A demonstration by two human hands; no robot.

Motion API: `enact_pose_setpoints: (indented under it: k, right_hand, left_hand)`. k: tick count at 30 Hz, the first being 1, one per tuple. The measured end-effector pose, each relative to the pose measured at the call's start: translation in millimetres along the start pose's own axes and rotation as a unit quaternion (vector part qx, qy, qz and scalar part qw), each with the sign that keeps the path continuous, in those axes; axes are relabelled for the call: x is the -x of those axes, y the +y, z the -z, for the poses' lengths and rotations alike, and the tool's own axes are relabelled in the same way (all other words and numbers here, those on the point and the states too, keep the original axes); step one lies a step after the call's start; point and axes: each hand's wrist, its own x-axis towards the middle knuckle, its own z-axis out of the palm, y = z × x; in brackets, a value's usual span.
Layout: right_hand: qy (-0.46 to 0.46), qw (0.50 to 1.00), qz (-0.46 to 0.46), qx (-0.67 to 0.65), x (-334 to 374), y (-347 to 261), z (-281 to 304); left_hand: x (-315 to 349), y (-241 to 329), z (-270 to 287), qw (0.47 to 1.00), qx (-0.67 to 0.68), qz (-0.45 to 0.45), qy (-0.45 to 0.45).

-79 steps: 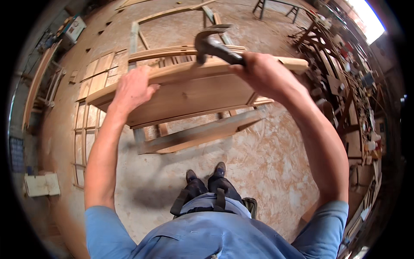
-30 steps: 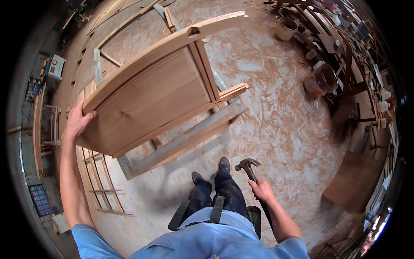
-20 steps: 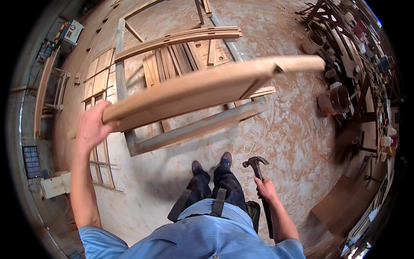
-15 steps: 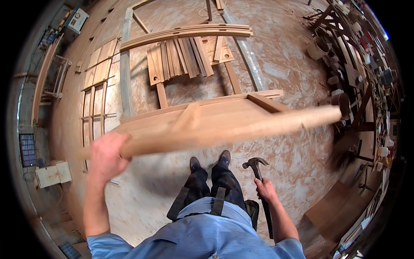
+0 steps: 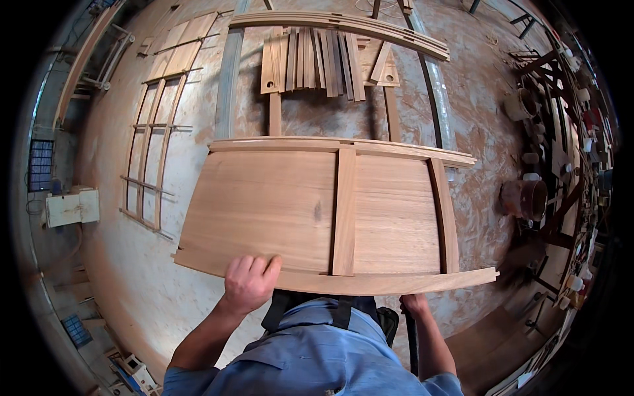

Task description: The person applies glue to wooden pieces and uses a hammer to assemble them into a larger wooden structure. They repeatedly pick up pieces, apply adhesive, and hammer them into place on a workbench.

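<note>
Seen from above, a pale wooden panel (image 5: 284, 211) lies directly in front of a person in a blue shirt (image 5: 304, 356), its long axis running left to right across the body. The left hand (image 5: 252, 284) is closed over the near rail (image 5: 396, 282), a gently curved edge piece, left of its middle, so most of the panel stretches forward and to the right of that grip. The right hand (image 5: 414, 305) is wrapped around a dark handle (image 5: 413, 343) just below the same rail; the tool's upper end is hidden, and whether this hand touches the wood cannot be told. The left is therefore the hand on the panel.

The near rail juts past the right-hand upright (image 5: 444, 218). The far edge reaches over two grey beams (image 5: 229, 86), with wooden strips (image 5: 323, 63) well beyond it. To the left, pale floor (image 5: 142, 270) separates the panel from a slatted frame (image 5: 158, 152); to the right, more floor runs towards a bucket (image 5: 525, 198)
</note>
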Motion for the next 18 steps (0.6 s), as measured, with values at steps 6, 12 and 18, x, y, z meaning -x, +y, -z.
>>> enact_pose_setpoints:
  k: [6, 12, 18]
  right_hand:
    - [0.007, 0.999, -0.014, 0.03, 10.8, -4.9, -3.1]
    - [0.009, 0.999, -0.036, 0.035, 22.3, -12.9, -4.3]
    - [0.008, 0.998, -0.039, 0.051, 23.2, -6.6, -5.3]
  left_hand:
    - [14.1, 6.3, -24.5, 1.0, -0.013, 0.008, 0.007]
    - [21.4, 9.6, -43.0, 1.0, 0.006, 0.01, 0.02]
    - [26.9, 7.5, -53.7, 1.0, -0.001, 0.008, 0.019]
